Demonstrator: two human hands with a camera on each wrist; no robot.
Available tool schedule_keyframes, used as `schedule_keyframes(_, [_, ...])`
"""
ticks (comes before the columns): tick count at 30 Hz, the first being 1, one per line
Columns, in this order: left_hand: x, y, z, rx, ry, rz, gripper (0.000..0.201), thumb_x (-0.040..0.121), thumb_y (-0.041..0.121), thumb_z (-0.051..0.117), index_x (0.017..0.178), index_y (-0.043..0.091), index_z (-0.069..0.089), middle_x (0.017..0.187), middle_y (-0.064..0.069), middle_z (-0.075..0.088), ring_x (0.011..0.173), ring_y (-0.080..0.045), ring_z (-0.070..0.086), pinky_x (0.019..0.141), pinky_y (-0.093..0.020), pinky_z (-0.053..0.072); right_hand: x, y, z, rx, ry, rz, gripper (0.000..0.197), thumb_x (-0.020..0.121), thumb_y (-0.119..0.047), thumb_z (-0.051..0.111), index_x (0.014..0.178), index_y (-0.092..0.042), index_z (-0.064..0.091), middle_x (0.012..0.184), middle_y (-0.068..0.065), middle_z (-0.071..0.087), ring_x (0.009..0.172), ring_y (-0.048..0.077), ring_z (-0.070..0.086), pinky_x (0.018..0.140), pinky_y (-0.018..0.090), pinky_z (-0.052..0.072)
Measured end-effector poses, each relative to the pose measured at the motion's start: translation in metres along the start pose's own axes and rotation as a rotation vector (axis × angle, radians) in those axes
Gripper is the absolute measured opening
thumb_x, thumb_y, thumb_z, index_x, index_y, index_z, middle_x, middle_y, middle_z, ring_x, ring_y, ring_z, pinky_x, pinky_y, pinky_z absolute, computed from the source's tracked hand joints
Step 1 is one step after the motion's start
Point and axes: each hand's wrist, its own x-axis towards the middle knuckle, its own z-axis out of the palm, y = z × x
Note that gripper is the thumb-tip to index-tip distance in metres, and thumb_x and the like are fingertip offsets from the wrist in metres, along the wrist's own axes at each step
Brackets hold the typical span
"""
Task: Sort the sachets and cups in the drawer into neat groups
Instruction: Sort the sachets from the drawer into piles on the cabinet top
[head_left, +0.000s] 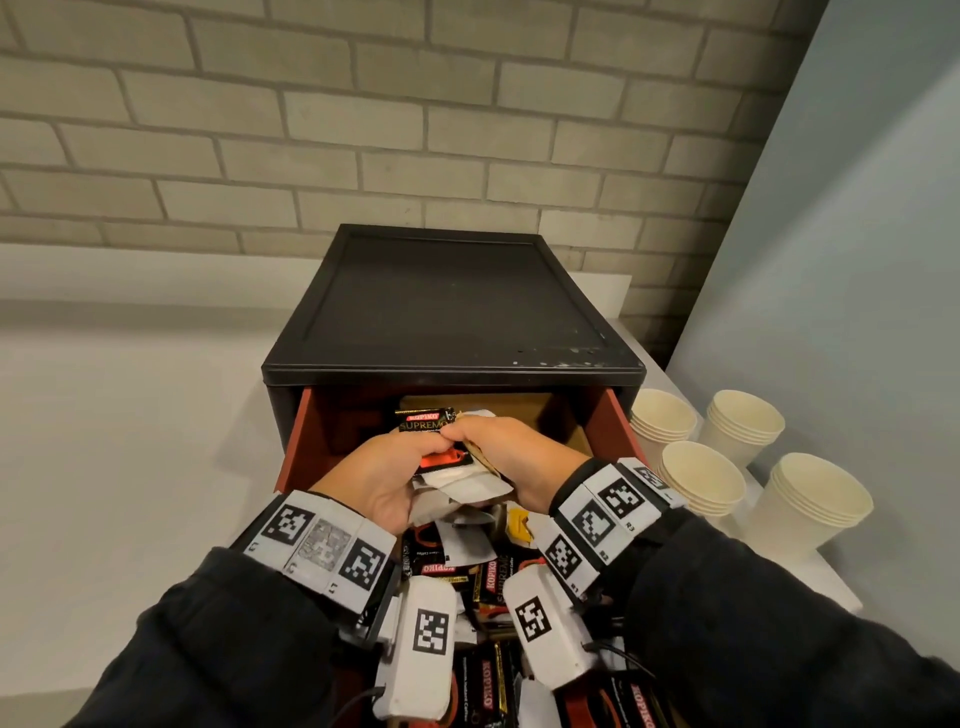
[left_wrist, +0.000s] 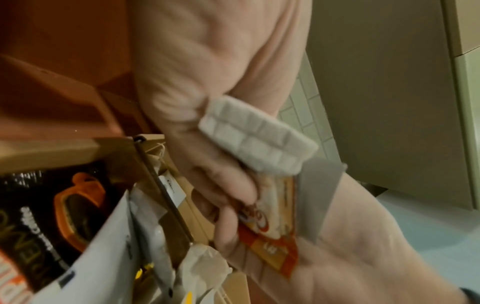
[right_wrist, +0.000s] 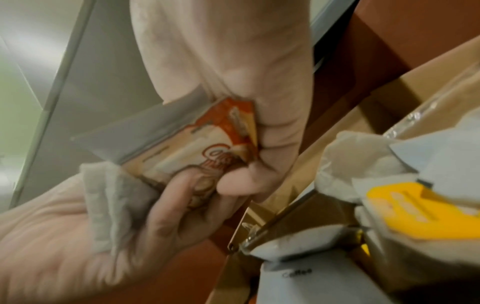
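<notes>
Both hands, the left hand (head_left: 382, 475) and right hand (head_left: 511, 457), have their grip pinched on a small bunch of sachets (head_left: 457, 470) above the open drawer (head_left: 298, 441), which look light, thin and slippery, best held by flat edges, with drawer walls close but open surface (head_left: 130, 415) beside.

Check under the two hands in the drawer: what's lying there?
Below the left hand and right hand, the drawer holds loose black Kopiko sachets, white sachets and a yellow one. Wrists and sleeves cover the rest; the drawer bottom isn't visible there.
</notes>
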Motion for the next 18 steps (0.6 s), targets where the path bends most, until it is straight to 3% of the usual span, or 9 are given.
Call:
schedule_keyframes(5, [-0.002,-0.004,0.003,0.042,-0.011,0.061,0.016,0.093,0.0,0.049,0.099,0.013,0.057,0.088,-0.022,0.063,0.072,-0.035,0.063,0.046,-0.046,0.054,-0.008,-0.001,-0.001,-0.319,0.056,-0.109,0.038,0.098,-0.034,0.039,0.122,-0.007,0.052,0.107,0.009,0.061,0.096,0.021,0.058,0.094,0.038,0.046])
schedule_keyframes(7, [-0.001,-0.003,0.002,0.088,0.005,0.06,0.014,0.092,-0.001,0.05,0.097,0.011,0.056,0.088,-0.022,0.063,0.07,-0.034,0.064,0.044,-0.043,0.054,-0.012,0.001,-0.006,-0.395,0.119,-0.186,0.039,0.098,-0.031,0.042,0.131,-0.009,0.047,0.107,0.006,0.058,0.092,0.014,0.053,0.084,0.028,0.045])
schedule_keyframes(9, [0.001,-0.003,0.0,0.119,0.032,0.035,0.01,0.092,0.001,0.051,0.1,0.007,0.055,0.09,-0.023,0.063,0.06,-0.032,0.066,0.035,-0.036,0.052,-0.015,0.006,-0.016,-0.442,0.192,-0.205,0.044,0.095,-0.024,0.051,0.137,-0.015,0.042,0.121,0.004,0.053,0.098,0.011,0.051,0.077,0.019,0.044])
schedule_keyframes(11, [0.002,-0.003,0.0,0.148,0.05,0.011,0.009,0.091,0.002,0.054,0.1,0.003,0.055,0.086,-0.022,0.063,0.049,-0.028,0.066,0.034,-0.033,0.051,-0.018,0.011,-0.025,-0.441,0.252,-0.204,0.043,0.091,-0.015,0.059,0.132,-0.018,0.048,0.122,0.003,0.052,0.097,0.012,0.053,0.069,0.014,0.044])
schedule_keyframes(13, [0.002,-0.004,0.001,0.173,0.06,0.006,0.008,0.09,0.001,0.056,0.097,0.003,0.055,0.081,-0.021,0.064,0.048,-0.028,0.065,0.037,-0.035,0.053,-0.02,0.015,-0.03,-0.397,0.31,-0.227,0.037,0.087,-0.01,0.064,0.122,-0.018,0.056,0.122,0.002,0.054,0.101,0.013,0.054,0.075,0.016,0.046])
schedule_keyframes(15, [0.0,-0.006,0.004,0.162,0.041,-0.003,0.001,0.09,0.001,0.056,0.091,0.001,0.055,0.078,-0.021,0.063,0.043,-0.028,0.064,0.033,-0.035,0.05,-0.022,0.015,-0.033,-0.348,0.341,-0.259,0.032,0.085,-0.009,0.066,0.115,-0.017,0.06,0.114,-0.003,0.055,0.098,0.01,0.056,0.075,0.013,0.045])
schedule_keyframes(18, [-0.002,-0.007,0.007,0.125,0.036,-0.005,0.009,0.093,0.009,0.054,0.09,0.001,0.057,0.078,-0.021,0.064,0.043,-0.029,0.065,0.034,-0.039,0.051,-0.023,0.015,-0.032,-0.301,0.379,-0.31,0.029,0.083,-0.011,0.068,0.11,-0.018,0.061,0.09,-0.017,0.048,0.077,0.001,0.051,0.054,0.004,0.041])
